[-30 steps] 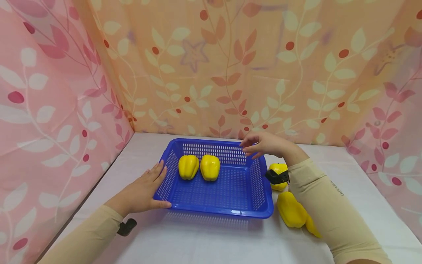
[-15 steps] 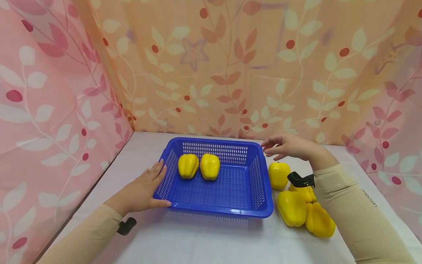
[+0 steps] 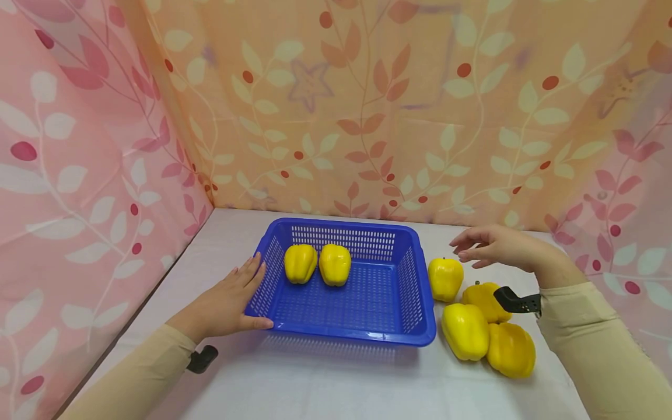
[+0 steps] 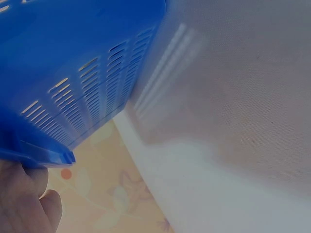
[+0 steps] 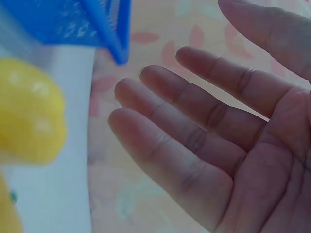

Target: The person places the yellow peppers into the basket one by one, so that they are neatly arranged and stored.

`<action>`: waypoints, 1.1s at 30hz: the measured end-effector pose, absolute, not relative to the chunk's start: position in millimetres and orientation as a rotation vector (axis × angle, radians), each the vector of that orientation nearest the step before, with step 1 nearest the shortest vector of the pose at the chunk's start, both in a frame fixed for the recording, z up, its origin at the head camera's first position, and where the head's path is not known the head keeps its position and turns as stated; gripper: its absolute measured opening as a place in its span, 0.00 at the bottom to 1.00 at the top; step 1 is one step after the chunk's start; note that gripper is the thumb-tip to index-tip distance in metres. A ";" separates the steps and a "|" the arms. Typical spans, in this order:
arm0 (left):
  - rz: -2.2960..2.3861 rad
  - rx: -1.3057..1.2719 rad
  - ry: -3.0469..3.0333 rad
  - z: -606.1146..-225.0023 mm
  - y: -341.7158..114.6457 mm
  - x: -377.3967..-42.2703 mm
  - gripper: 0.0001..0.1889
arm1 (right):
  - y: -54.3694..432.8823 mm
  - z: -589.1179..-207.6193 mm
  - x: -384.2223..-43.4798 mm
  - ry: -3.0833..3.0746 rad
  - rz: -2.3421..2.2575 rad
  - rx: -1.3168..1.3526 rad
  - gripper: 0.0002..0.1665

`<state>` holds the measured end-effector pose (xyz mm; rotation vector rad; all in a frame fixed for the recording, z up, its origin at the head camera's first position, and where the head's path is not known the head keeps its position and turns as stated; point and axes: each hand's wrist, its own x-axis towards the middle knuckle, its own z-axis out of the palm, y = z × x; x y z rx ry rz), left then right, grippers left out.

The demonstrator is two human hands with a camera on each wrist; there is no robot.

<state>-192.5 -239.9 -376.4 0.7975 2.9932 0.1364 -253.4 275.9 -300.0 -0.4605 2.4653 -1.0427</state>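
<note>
Blue basket [image 3: 367, 297], near far edge of bench [image 3: 310, 385]: two yellow peppers [image 3: 300, 264] inside. Left hand [image 3: 231, 303]: against basket's left side, thumb and fingers apart. Four loose peppers [image 3: 465, 331], rightward; one partly hidden. Right hand [image 3: 499, 248]: aloft, fingers apart.

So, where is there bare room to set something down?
Inside, the blue basket is bare right of the two yellow peppers and in front of them. The white table is bare in front of the basket, between the left sleeve and the four other peppers. It is crowded right of the basket: those peppers cluster there, near the right hand.
</note>
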 end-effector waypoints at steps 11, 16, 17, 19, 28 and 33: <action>0.133 0.795 2.998 -376.9 -240.1 -192.6 0.59 | 312.3 -318.7 -242.6 2.486 -0.984 -0.373 0.29; 0.129 0.785 2.996 -377.9 -240.0 -192.7 0.59 | 324.3 -327.6 -241.1 2.486 -1.013 -0.389 0.27; 0.129 0.786 2.996 -378.0 -240.1 -192.8 0.59 | 326.7 -329.9 -240.8 2.487 -1.016 -0.392 0.27; 0.132 0.794 2.996 -377.8 -240.3 -193.2 0.59 | 331.3 -334.9 -240.2 2.491 -1.013 -0.401 0.27; 0.113 0.806 3.003 -377.9 -241.5 -194.1 0.61 | 346.7 -349.6 -241.4 2.550 -0.922 -0.415 0.27; 0.130 0.798 3.002 -379.2 -241.5 -193.6 0.60 | 355.6 -362.1 -240.7 2.543 -0.917 -0.364 0.28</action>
